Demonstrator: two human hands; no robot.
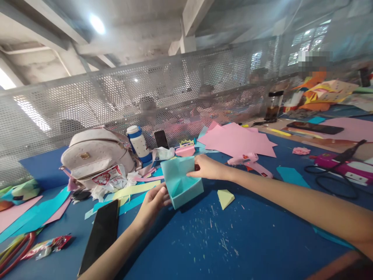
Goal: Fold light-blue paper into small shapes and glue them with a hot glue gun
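Observation:
A light blue folded paper box [180, 179] sits on the blue table [221, 241] in the middle of the view. My left hand [153, 203] pinches its near left corner. My right hand [205, 167] grips its far right edge, fingers closed over the rim. A small pale yellow folded paper piece [225, 198] lies just right of the box.
A black phone [100, 234] lies by my left forearm. A pale backpack [93, 155], a bottle [138, 142], pink paper sheets [237, 139], a pink glue gun [247, 160], paper strips and scraps surround the work spot. A perforated metal screen [122, 97] stands behind, with people beyond it.

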